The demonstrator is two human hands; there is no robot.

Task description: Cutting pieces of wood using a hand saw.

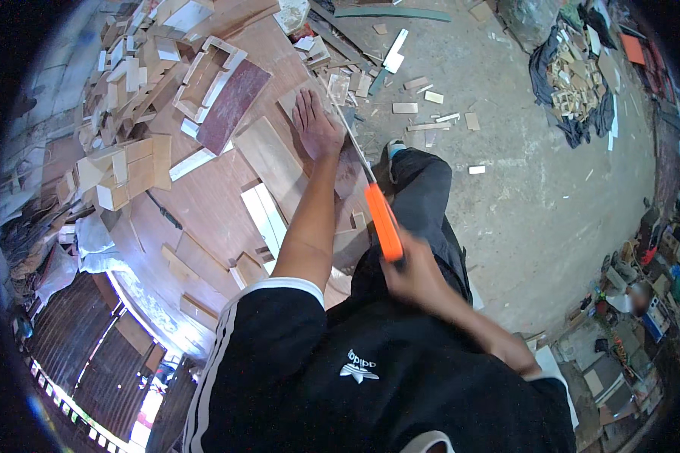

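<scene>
My left hand lies flat, fingers stretched out, on a light brown board near the right edge of the wooden work surface. My right hand is closed round the orange handle of a hand saw, slightly smeared by motion. The saw's thin blade runs away from me, past the right side of my left hand, along the board's edge. Whether its teeth are in the wood, I cannot tell. Beside my left forearm lies a pale wooden plank, with a white strip nearer me.
Several wooden box-like pieces crowd the far left, beside a dark reddish panel. A dark slim tool rests on the work surface. Offcuts litter the concrete floor; a dark sack of scraps stands far right.
</scene>
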